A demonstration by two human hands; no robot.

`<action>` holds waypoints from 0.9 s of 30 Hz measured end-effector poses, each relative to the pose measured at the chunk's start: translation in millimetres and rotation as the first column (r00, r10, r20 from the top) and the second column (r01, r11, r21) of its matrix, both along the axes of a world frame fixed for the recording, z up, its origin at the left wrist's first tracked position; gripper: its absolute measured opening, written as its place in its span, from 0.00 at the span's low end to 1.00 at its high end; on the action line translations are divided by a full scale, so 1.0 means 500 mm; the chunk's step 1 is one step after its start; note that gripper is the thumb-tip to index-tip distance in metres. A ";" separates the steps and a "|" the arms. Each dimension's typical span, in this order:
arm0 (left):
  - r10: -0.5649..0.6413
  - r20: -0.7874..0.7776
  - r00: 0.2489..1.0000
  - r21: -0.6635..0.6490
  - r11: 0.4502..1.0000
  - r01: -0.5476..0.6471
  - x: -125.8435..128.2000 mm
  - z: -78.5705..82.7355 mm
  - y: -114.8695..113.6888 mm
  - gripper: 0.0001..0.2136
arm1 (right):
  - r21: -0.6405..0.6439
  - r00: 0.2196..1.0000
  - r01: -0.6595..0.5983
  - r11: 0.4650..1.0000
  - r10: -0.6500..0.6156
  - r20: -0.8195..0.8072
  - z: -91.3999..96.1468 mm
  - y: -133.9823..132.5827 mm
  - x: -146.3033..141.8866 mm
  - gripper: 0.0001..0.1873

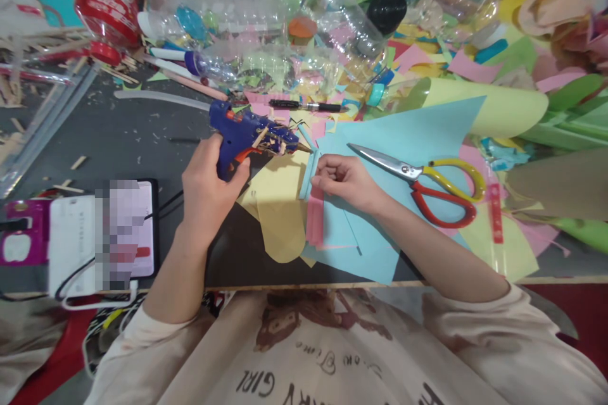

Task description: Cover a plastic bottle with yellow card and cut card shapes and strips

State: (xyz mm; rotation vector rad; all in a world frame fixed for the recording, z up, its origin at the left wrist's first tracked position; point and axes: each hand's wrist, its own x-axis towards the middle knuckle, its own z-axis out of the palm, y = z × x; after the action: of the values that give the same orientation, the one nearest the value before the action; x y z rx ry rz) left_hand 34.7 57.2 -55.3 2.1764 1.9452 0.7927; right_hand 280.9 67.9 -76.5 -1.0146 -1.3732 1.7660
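My left hand [209, 180] is wrapped round the handle of a blue hot glue gun [235, 133] with an orange trigger. A clear glue stick [156, 97] juts from its rear, and wood splinters cling near the nozzle. The nozzle tip points at a narrow folded strip of light blue paper [308, 174]. My right hand [344, 180] pinches that blue strip with curled fingers. Just below lies a folded pink paper strip [315, 221]. Yellow paper [282, 228] and a large light blue sheet [375, 234] lie under and around the strips.
Scissors [408, 171] with yellow and red handles rest right of my right hand. A black pen [306, 106] lies beyond the glue gun. Clear plastic bottles [266, 69] and paper scraps crowd the back. At left are a phone [147, 228] and a white power bank [71, 240] with cables.
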 end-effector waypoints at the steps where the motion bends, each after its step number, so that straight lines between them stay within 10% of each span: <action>1: -0.006 0.003 1.000 0.021 1.000 0.005 -0.001 -0.003 0.000 0.14 | 0.001 1.000 -0.013 1.000 0.013 0.003 0.001 0.000 0.001 0.13; 27: -0.053 -0.054 0.997 0.029 0.998 0.055 0.001 0.003 -0.004 0.15 | -0.052 0.980 0.172 0.984 -0.176 -0.088 0.005 0.007 -0.003 0.16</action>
State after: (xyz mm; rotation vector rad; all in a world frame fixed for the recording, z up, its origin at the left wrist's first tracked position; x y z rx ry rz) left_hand 35.1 55.2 -53.7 2.2805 1.9014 0.7688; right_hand 279.6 71.3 -74.1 -1.0313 -1.1575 1.6968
